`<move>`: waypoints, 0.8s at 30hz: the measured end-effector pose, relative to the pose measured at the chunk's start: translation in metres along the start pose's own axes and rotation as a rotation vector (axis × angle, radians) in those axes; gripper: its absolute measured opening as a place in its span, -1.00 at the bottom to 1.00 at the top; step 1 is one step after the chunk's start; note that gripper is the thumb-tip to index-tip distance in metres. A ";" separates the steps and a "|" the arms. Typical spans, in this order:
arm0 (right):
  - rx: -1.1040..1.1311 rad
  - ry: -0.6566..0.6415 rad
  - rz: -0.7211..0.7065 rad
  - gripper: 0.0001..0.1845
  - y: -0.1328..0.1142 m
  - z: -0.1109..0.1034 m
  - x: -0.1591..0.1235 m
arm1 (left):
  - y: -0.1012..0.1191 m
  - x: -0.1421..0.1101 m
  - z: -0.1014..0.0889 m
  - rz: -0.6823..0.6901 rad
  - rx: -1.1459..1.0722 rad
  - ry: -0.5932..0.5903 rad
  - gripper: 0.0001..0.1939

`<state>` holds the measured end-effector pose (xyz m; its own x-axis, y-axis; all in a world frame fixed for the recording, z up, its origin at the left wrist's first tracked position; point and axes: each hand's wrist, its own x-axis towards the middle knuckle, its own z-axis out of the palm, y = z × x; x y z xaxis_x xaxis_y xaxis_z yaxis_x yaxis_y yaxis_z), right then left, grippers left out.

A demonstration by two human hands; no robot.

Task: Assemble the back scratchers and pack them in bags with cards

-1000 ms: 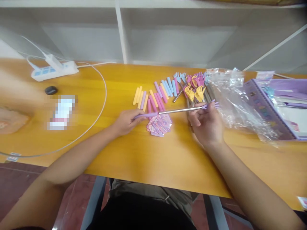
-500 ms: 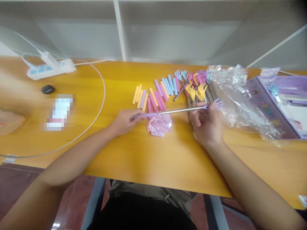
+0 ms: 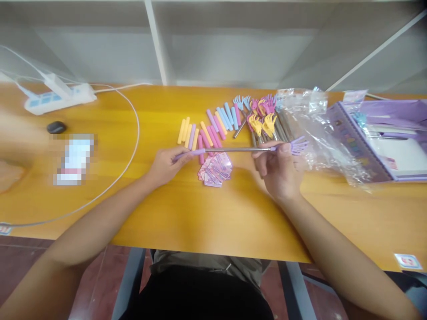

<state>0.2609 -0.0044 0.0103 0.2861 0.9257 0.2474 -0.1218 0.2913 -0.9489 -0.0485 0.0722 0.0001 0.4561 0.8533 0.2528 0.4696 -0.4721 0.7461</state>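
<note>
A back scratcher (image 3: 233, 150) with a metal rod, purple grip and purple claw is held level across both hands. My left hand (image 3: 166, 166) is closed on its purple grip. Near the claw end, my right hand (image 3: 282, 171) pinches it between thumb and fingers. Below the rod lies a pile of pink printed cards (image 3: 216, 170). Beyond it are several loose coloured grip sleeves (image 3: 213, 121) in yellow, pink, purple and blue. Several more back scratchers (image 3: 263, 124) with yellow, pink and blue claws lie heaped behind my right hand.
Clear plastic bags (image 3: 320, 129) lie right of the heap, beside a purple display box (image 3: 360, 142). On the left are a power strip (image 3: 60, 98), a black mouse-like object (image 3: 56, 127), a blurred-out phone (image 3: 75, 158) and a looping white cable (image 3: 137, 129). A grey partition (image 3: 240, 58) stands behind.
The view has shifted slightly, so the table items appear farther left. The back scratcher is now more level, still held in both hands.
</note>
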 end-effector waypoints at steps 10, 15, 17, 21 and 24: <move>0.063 -0.081 0.089 -0.52 -0.006 0.001 0.006 | 0.007 -0.002 -0.007 0.029 -0.046 -0.033 -0.53; 0.065 -0.078 0.034 -0.52 -0.011 0.001 0.004 | 0.011 -0.005 -0.008 0.031 -0.084 -0.056 -0.54; 0.056 -0.085 0.009 -0.51 -0.014 -0.002 0.004 | 0.012 -0.004 -0.004 -0.010 -0.137 -0.055 -0.53; 0.042 -0.125 0.052 -0.48 -0.020 -0.011 0.012 | 0.016 -0.003 0.005 -0.083 -0.293 -0.110 -0.49; 0.118 -0.141 0.134 -0.44 -0.026 -0.016 0.020 | 0.017 -0.003 0.008 -0.109 -0.356 -0.124 -0.50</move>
<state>0.2846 0.0028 0.0366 0.1254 0.9801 0.1537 -0.2623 0.1821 -0.9476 -0.0359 0.0601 0.0077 0.5161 0.8506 0.1000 0.2388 -0.2551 0.9370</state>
